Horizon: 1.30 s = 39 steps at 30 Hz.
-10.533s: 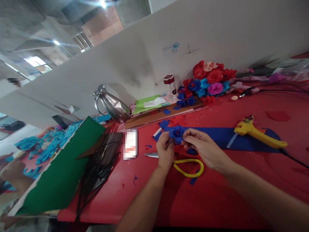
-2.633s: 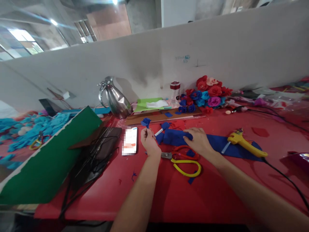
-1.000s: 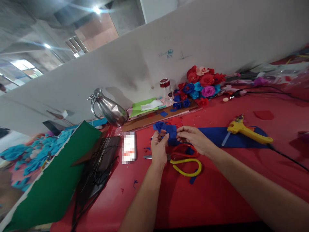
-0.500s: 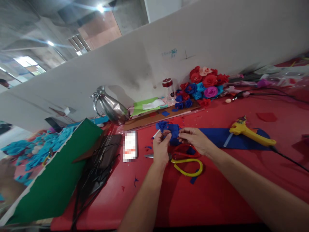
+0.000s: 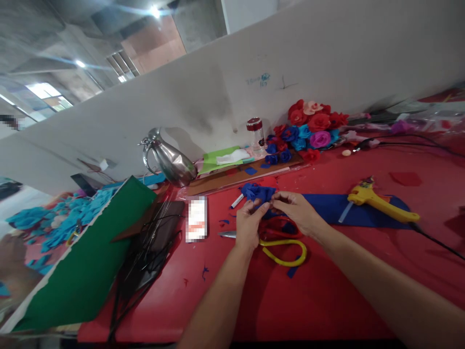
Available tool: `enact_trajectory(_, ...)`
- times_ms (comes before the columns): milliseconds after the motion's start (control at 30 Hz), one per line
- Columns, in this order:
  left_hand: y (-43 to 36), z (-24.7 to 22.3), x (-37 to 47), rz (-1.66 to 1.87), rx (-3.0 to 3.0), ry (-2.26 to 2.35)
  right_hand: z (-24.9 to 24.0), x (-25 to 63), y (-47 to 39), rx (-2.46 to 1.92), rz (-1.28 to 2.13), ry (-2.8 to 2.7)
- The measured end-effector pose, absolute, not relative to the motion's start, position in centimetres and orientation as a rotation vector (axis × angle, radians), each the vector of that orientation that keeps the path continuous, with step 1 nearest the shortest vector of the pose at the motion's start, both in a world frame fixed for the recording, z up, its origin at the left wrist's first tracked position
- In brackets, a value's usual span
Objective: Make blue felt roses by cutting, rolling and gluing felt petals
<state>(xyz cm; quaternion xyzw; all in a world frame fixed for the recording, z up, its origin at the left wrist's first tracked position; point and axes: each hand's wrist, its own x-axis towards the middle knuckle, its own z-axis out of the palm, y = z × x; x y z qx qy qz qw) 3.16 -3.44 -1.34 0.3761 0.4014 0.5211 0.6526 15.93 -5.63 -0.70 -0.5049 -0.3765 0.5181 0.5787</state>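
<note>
My left hand (image 5: 250, 226) pinches a small piece of blue crepe paper (image 5: 269, 214) between thumb and fingers. On its other edge, the fingertips of my right hand (image 5: 298, 213) are closed too, close beside the left ones. Much of the piece is covered by my fingers. Just beyond lie crumpled blue petals (image 5: 253, 191) and a white marker (image 5: 237, 201) with a dark tip. Under my hands rest scissors (image 5: 286, 252) with one yellow and one red handle loop, blades pointing left. A long blue strip (image 5: 323, 207) extends to the right of my right hand.
A yellow glue gun (image 5: 381, 202) lies on the strip, its cord trailing right. Paper roses (image 5: 319, 122), a lidded glass bottle (image 5: 255, 135) and a steel jug (image 5: 170, 162) stand along the wall. Left are a phone (image 5: 196, 219), a green board (image 5: 83, 271) and a person's blurred arm (image 5: 14, 266).
The blue piece, held up flat before, is now folded or lowered between my fingers. My left hand has moved slightly right, closer to the right hand, uncovering the marker.
</note>
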Motion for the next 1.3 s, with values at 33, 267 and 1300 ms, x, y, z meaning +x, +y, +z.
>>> enact_trajectory(33, -3.5, -1.2, 3.1, 1.158, 0.855, 0.925, -0.8, 15.9, -5.6, -1.195, 1.205, -0.895)
enact_trajectory(267, -3.0, -0.5, 2.7, 1.197, 0.837, 0.956, -1.1, 16.3, -5.4, -1.287, 1.152, -0.917)
enact_trajectory(1300, -1.9, -2.6, 1.9, 1.286, 1.029, 1.239, -0.6, 17.7, -5.3, -1.39, 0.744, -0.818)
